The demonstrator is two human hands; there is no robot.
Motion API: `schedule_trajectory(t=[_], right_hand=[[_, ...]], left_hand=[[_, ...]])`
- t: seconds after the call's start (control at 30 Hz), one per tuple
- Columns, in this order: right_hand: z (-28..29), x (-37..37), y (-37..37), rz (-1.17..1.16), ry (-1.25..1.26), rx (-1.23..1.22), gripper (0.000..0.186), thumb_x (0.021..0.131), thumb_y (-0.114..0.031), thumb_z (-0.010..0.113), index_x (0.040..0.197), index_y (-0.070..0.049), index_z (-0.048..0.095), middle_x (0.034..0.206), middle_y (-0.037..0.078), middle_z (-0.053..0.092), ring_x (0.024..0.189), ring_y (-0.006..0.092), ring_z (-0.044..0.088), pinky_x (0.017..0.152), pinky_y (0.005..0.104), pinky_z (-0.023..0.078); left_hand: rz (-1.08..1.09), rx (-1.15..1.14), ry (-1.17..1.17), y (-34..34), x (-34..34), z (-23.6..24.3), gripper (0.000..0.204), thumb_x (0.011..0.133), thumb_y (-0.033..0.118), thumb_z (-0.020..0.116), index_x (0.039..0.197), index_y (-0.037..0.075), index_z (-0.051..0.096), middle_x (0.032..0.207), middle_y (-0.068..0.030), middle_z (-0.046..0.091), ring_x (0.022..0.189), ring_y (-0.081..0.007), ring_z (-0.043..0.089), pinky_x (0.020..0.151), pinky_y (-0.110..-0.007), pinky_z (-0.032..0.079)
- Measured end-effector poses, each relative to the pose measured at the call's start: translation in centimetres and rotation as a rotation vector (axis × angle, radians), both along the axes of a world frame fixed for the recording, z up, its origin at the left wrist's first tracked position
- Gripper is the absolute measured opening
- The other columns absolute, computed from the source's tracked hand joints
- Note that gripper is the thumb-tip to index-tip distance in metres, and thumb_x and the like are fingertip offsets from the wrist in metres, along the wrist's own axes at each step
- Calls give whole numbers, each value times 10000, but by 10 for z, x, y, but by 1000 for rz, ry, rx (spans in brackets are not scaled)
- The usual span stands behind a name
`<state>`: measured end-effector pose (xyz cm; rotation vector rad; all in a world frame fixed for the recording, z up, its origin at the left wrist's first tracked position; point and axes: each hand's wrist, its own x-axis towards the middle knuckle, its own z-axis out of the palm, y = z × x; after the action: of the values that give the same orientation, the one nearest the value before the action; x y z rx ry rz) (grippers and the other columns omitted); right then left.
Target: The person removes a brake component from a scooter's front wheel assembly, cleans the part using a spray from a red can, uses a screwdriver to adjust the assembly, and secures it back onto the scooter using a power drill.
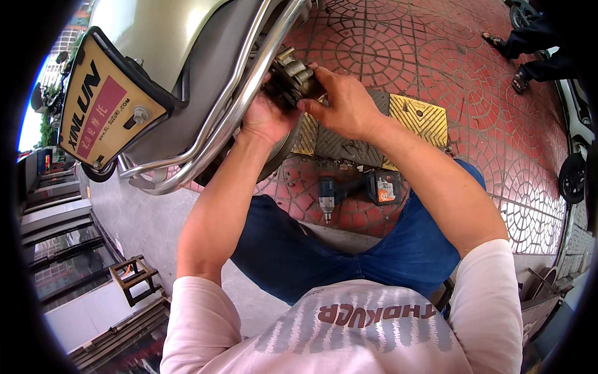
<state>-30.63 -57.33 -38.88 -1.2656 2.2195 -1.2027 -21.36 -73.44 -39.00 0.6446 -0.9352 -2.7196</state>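
A dark, brass-coloured metal motorcycle part, which looks like a brake caliper, is held up between both hands beside a motorcycle. My left hand supports it from below and the left, palm up, with its fingers partly hidden behind it. From the right, my right hand grips its edge between thumb and fingers. Chrome guard bars run just left of the part. Below and to the right of the hands, a cordless impact wrench lies on the red paving.
A black and yellow rubber ramp lies on the tiles, with small loose pieces along its near edge. A number plate is fixed to the motorcycle at left. Another person's legs are at the upper right. A small stool frame stands lower left.
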Motion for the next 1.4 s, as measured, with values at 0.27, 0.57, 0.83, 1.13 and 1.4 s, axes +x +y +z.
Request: schedule_trajectory(t=[0.27,0.57,0.83,1.13,1.4], right_hand=[[-10,-9,-5,-82,46,-46,823,873,-263,770,1508,99,392,1133,250,732,1024,415,709,890,436,553],[-34,-50,-18,-23,-487,-45,867,834,-201,777,1539,89,365,1157,165,735,1050,264,726,830,358,544],[-39,-57,-29,-1,-927,47,597,971,-353,607,1447,-9,504,1196,123,696,1025,219,720,872,361,512],[-47,-66,-40,-124,-940,74,682,961,-630,589,1232,-9,670,1049,106,754,964,215,699,892,367,476],[-47,-67,-41,-82,-959,85,610,969,-641,600,1157,-65,660,996,70,701,874,178,629,850,349,504]], left_hand=[[-126,-401,-364,-15,13,-14,551,1074,510,370,1304,63,597,1161,-128,716,921,-278,709,775,-457,586],[51,-637,-391,17,13,-26,417,1112,369,442,1253,15,611,1111,-127,706,845,-254,739,695,-378,609],[290,-358,-279,25,13,-78,232,971,138,596,1183,51,631,1058,-89,711,841,-213,719,683,-359,609],[437,-664,-203,44,10,-86,219,897,100,749,1063,15,634,906,-24,708,755,-109,658,646,-289,556],[422,-793,-211,40,12,-87,237,891,58,733,1078,-32,619,910,-81,710,756,-137,667,656,-296,561]])
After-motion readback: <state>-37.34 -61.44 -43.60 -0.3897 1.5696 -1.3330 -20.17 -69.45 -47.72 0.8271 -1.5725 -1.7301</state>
